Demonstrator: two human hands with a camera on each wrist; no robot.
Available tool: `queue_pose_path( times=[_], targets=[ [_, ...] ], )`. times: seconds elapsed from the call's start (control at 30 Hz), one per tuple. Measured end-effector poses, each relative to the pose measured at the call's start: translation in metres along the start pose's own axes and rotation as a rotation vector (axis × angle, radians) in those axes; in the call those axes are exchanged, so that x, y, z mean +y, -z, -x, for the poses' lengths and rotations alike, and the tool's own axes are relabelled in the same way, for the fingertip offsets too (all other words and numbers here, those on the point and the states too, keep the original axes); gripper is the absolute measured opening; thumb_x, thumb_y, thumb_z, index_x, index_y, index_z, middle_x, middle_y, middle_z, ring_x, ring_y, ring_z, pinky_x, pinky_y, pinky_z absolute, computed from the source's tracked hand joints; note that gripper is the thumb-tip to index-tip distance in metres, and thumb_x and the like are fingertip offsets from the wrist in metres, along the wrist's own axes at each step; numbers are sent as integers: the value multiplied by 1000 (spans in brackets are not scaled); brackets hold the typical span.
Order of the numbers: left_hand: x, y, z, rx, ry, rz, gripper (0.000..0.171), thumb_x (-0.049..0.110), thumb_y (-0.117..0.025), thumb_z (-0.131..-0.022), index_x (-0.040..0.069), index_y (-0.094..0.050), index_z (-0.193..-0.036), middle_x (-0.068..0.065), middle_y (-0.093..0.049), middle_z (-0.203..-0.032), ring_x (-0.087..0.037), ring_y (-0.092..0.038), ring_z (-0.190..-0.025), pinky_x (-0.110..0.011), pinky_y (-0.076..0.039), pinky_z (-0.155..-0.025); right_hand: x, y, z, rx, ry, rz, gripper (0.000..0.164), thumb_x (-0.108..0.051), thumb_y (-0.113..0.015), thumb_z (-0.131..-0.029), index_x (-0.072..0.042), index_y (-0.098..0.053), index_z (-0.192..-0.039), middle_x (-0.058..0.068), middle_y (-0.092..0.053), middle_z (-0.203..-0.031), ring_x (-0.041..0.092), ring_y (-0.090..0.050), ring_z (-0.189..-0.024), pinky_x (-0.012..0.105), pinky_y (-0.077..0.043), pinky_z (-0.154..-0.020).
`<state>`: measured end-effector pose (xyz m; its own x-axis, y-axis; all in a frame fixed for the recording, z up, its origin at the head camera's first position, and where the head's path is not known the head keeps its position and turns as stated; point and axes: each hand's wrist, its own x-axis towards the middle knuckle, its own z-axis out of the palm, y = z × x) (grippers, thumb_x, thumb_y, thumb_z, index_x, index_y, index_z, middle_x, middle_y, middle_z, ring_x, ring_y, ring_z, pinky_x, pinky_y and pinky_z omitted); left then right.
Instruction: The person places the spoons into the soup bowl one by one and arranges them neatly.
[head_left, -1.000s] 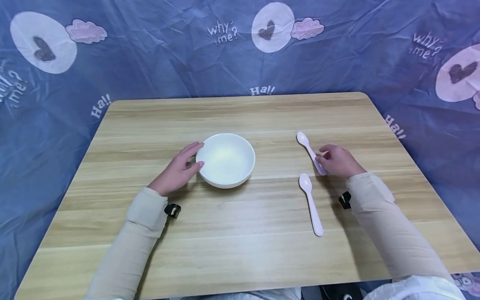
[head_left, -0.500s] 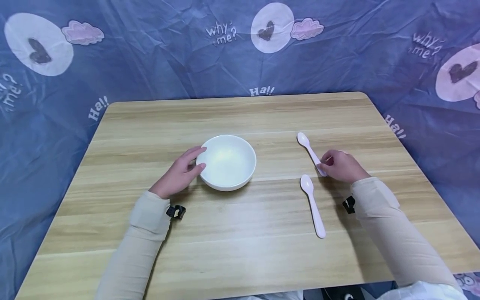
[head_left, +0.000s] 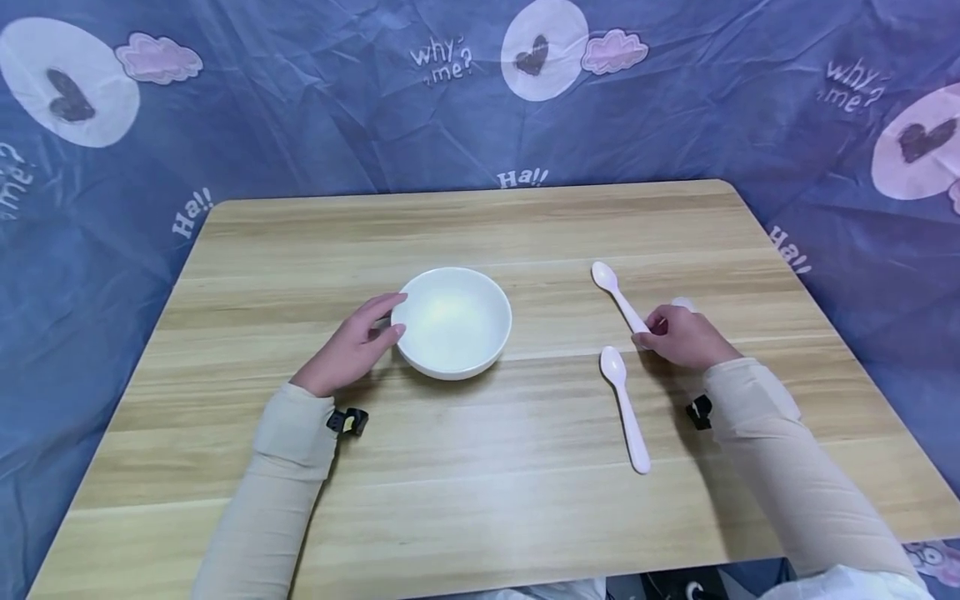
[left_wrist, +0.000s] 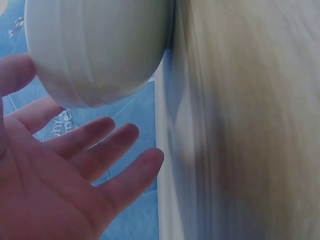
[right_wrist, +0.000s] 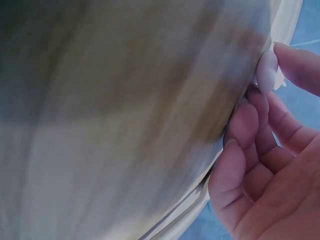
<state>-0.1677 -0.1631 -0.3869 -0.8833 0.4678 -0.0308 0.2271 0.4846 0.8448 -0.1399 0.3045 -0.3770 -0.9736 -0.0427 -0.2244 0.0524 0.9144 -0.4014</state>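
In the head view a white bowl (head_left: 452, 323) stands left of the table's middle. My left hand (head_left: 347, 350) rests against its left side, thumb and index fingertip at the rim; in the left wrist view the other fingers (left_wrist: 102, 137) spread beside the bowl, nearly straight. Over on the right, my right hand (head_left: 686, 337) pinches the handle end of a white spoon (head_left: 615, 287), whose bowl points away from me. The right wrist view has that white handle end (right_wrist: 267, 71) between thumb and index finger, the other fingers curled below.
A second white spoon (head_left: 624, 408) lies nearer me, handle towards me. A small white rounded shape (head_left: 682, 303) peeks out beyond the right knuckles, mostly hidden by the hand. The wooden table (head_left: 480, 517) meets a blue printed cloth (head_left: 337, 100) behind and at its sides.
My right fingers have closed on the far spoon's handle, the hand shifting slightly towards me. The white shape behind the right knuckles has come into view. The left hand stays at the bowl.
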Motion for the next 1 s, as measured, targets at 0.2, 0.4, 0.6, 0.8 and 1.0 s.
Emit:
queue_pose_path(
  times=[0.2, 0.4, 0.6, 0.8, 1.0],
  targets=[
    [-3, 2, 0, -9, -17, 3, 54, 36, -47, -99, 14, -35, -146, -7, -30, -152, -26, -31, -137, -50, -37, -106, -1, 1, 0, -8, -11, 7, 29, -30, -67, -86, -2, -62, -92, 9, -62, -79, 22, -54, -71, 29, -41, -61],
    [-4, 4, 1, -18, 2, -13, 55, 40, -46, -98, 17, -34, -146, -3, -29, -152, -24, -31, -138, -47, -36, -107, -1, 1, -1, -15, -17, -2, 27, -28, -65, -87, -2, -60, -90, 7, -60, -76, 20, -52, -68, 28, -40, -59],
    [-3, 5, 1, -27, 17, -18, 55, 42, -46, -98, 20, -33, -147, -2, -29, -153, -23, -32, -137, -47, -35, -108, -2, 1, -1, -14, -22, -2, 24, -26, -65, -87, -2, -59, -90, 5, -57, -72, 19, -50, -65, 28, -39, -57],
    [-2, 5, 1, -30, 26, -11, 55, 42, -46, -98, 20, -33, -147, -1, -29, -153, -23, -32, -137, -46, -34, -109, -3, 2, 0, 4, -13, 3, 23, -24, -65, -86, -2, -59, -89, 6, -57, -71, 20, -50, -64, 29, -39, -56],
    [-2, 5, 2, -32, 28, -9, 55, 42, -45, -98, 20, -33, -147, -2, -28, -153, -23, -31, -138, -47, -34, -108, -6, 7, 2, 18, -18, 0, 25, -24, -64, -88, 0, -60, -92, 8, -58, -75, 21, -50, -66, 29, -40, -55]
  ],
)
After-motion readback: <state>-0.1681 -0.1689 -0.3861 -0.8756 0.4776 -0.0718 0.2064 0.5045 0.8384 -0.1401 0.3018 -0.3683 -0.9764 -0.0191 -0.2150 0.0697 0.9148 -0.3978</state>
